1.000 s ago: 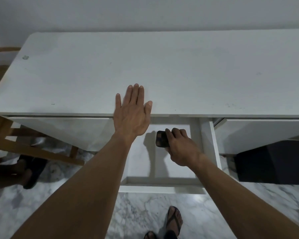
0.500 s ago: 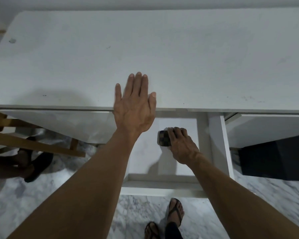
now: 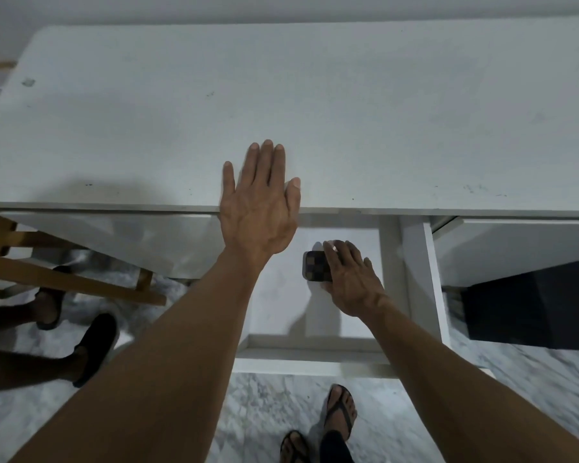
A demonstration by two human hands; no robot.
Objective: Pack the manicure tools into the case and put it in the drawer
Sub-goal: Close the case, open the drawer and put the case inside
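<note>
A small dark checkered case (image 3: 313, 265) lies low inside the open white drawer (image 3: 315, 357), close to its floor. My right hand (image 3: 351, 279) reaches down into the drawer and grips the case by its right side; the fingers cover part of it. My left hand (image 3: 259, 208) lies flat and open on the front edge of the white desk top (image 3: 348, 111), fingers spread, holding nothing. No loose manicure tools are in view.
A second drawer front (image 3: 515, 248) stands to the right with a dark box (image 3: 532, 309) under it. A wooden chair frame (image 3: 64, 279) and another person's feet in dark shoes (image 3: 94, 345) are at the left. My sandalled feet (image 3: 340, 416) stand on marble floor.
My right hand has lowered the case deeper into the drawer, toward its floor. The left hand stays flat on the desk edge. The camera has shifted slightly.
</note>
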